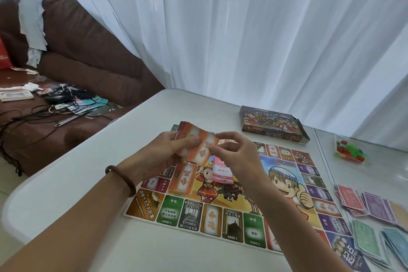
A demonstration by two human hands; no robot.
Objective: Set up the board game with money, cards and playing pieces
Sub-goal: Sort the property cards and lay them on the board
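Observation:
A colourful game board (pixel 284 185) lies flat on the white table (pixel 66 183). Above its left part my left hand (pixel 159 157) grips a stack of orange cards (pixel 194 141). My right hand (pixel 231 157) pinches the edge of the top orange card. One orange card (pixel 183 178) lies face up on the board beside a small pile of pink cards (pixel 221 172), partly hidden by my right hand. Piles of paper money (pixel 371 223) in red, purple, green and blue lie right of the board. A clear bag of playing pieces (pixel 348 151) sits at the far right.
The open game box (pixel 272 125) stands behind the board near the white curtain (pixel 242 28). A brown sofa (pixel 84 62) with cables and clutter is left of the table. The table's rounded near-left corner is close to my left forearm.

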